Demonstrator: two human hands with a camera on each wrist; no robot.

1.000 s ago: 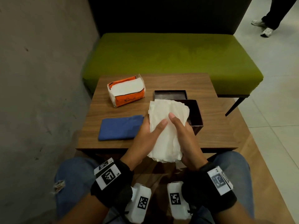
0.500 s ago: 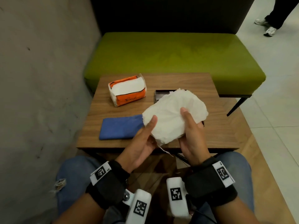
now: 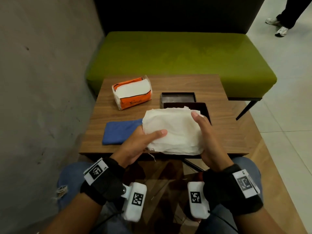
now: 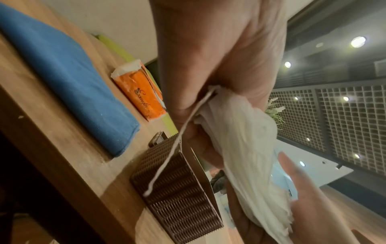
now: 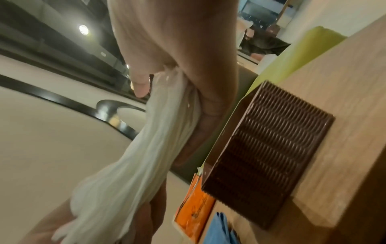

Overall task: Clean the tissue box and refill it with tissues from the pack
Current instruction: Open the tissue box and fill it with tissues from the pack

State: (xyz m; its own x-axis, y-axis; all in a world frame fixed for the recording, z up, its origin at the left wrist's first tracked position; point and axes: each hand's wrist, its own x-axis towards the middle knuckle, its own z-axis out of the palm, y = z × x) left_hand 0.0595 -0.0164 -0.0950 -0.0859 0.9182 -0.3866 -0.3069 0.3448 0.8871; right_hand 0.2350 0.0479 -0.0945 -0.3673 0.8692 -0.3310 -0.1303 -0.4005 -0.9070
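Both hands hold a thick stack of white tissues flat above the near edge of the table. My left hand grips its left end, thumb on top; my right hand grips its right end. In the wrist views the stack shows edge-on between thumb and fingers. Behind it stands the dark brown ribbed tissue box, open, its inside mostly hidden by the stack. Its lid lies just beyond. The opened orange tissue pack sits at the table's back left.
A folded blue cloth lies on the wooden table left of my hands. A green bench stands behind the table and a grey wall on the left. Another person's legs are at the far right on the tiled floor.
The tissue stack has turned from hanging lengthwise between my hands to lying flat and crosswise. My left hand moved to its left end, my right hand to its right end.
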